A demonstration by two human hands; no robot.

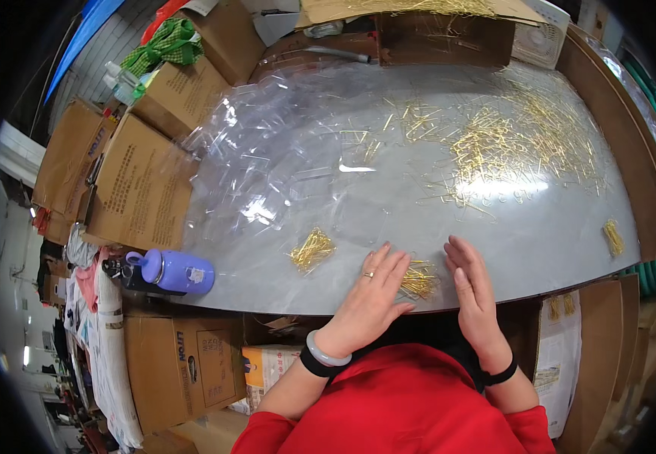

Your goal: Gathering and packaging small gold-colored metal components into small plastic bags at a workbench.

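Note:
Between my two hands, near the table's front edge, lies a small bundle of gold wire hooks [419, 281]. My left hand [371, 291] rests flat by its left side, fingers stretched out, partly hiding the bundle. To the right of it, my right hand [472, 286] is held on edge, with fingers straight and palm turned toward the bundle; a small gap separates them. Neither hand grips anything. Another pile of gold hooks [312, 250] sits a little to the left of my left hand. The large heap of loose gold hooks [487, 151] spreads over the far right of the table.
Clear plastic boxes or sleeves [256, 151] cover the grey table's [388, 216] far left. At the left edge lies a purple bottle [177, 272]. A small hook bundle [612, 237] is near the right edge. Cardboard boxes [143, 181] stand left; a cardboard wall [615, 113] borders the right.

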